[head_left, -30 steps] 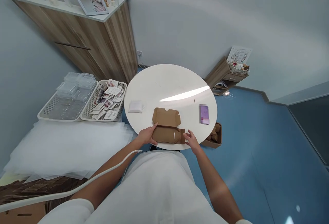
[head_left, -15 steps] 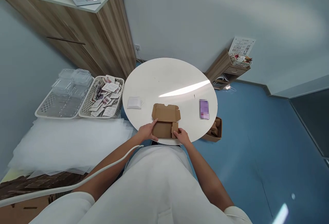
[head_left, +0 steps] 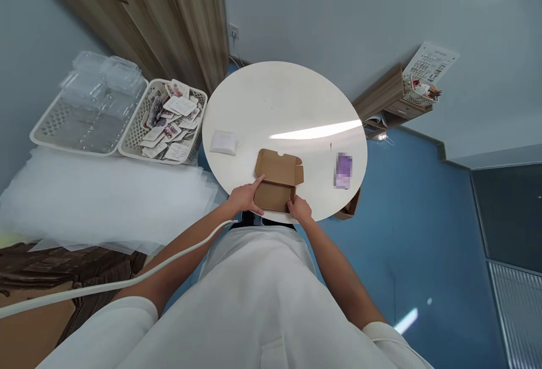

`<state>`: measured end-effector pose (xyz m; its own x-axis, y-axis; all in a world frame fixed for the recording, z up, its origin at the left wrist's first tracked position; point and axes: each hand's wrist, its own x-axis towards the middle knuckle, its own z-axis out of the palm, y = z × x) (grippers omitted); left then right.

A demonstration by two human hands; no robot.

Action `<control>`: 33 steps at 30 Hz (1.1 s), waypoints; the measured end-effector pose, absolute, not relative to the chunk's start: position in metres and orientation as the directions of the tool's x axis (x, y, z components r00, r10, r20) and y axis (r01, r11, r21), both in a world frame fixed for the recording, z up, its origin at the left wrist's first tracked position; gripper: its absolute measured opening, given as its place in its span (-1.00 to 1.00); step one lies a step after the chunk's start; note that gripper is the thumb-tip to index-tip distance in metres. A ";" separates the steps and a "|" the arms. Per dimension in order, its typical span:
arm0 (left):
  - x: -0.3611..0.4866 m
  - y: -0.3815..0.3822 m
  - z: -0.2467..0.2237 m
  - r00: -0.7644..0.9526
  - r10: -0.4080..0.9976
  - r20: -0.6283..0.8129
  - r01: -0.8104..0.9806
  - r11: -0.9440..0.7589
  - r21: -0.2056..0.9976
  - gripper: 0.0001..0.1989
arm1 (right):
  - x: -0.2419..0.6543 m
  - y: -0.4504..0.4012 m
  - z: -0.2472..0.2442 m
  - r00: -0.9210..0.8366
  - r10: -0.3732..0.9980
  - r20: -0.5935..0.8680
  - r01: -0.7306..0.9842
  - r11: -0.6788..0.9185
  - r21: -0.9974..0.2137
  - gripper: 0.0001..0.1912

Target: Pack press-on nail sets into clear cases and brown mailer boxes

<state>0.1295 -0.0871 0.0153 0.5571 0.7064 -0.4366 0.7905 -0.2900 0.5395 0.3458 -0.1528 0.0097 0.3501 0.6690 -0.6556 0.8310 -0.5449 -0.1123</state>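
The right end flap had swung again: half a second earlier it lay folded in over the base, and now it stood up as an end wall. The right hand (head_left: pixel 300 209) had gone with it, fingers bent and gripping that end of the cardboard box (head_left: pixel 273 196). The left hand (head_left: pixel 246 196) stayed put at the opposite end, thumb up by the hinge, fingers down by the near corner, gripping the box between them. And the box itself? On the near edge of the round white counter (head_left: pixel 288 89), right in front of the person, its lid (head_left: pixel 278 166) thrown back flat on the far side, its base bare inside.

Over to the left of it lay a white packet (head_left: pixel 223 142); over to the right, a purple item (head_left: pixel 344 170), blurred into squares. A streak of light cut across the counter beyond the lid. Off the counter's left side sat a basket (head_left: pixel 197 140) heaped with cards (head_left: pixel 180 105), and just beside it a second one with clear plastic boxes (head_left: pixel 87 87). Nearer the person spread pale, translucent sheets (head_left: pixel 101 199).
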 end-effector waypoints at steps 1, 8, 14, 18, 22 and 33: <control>0.130 -0.087 0.014 0.557 0.705 -0.440 0.789 -0.282 0.546 0.25 | 0.346 -0.152 0.010 0.353 0.665 -0.658 0.834 -0.542 -0.100 -0.74; 0.139 -0.087 0.011 0.593 0.698 -0.402 0.729 -0.253 0.636 0.26 | 0.355 -0.158 0.015 0.392 0.666 -0.634 0.787 -0.600 -0.143 -0.58; 0.163 -0.095 0.005 0.520 0.779 -0.351 0.691 -0.142 0.709 0.24 | 0.373 -0.172 0.018 0.397 0.774 -0.493 0.695 -0.605 -0.389 -0.39; 0.178 -0.113 0.000 0.353 0.852 -0.386 0.632 0.087 0.770 0.11 | 0.387 -0.180 0.016 0.382 0.821 -0.424 0.587 -0.570 -0.575 -0.27; 0.186 -0.130 -0.002 0.237 0.862 -0.448 0.509 0.283 0.813 -0.12 | 0.400 -0.184 0.015 0.281 0.827 -0.487 0.412 -0.562 -0.717 -0.31; 0.238 -0.104 -0.001 0.229 0.881 -0.414 0.381 0.310 0.871 -0.22 | 0.439 -0.159 0.000 0.170 0.853 -0.493 0.130 -0.515 -0.847 -0.33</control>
<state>0.2378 -0.1038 -0.0006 0.2286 0.8811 -0.4140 0.3809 0.3105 0.8709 0.4388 -0.1592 0.0001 0.1703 0.8533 -0.4927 0.1299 -0.5151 -0.8472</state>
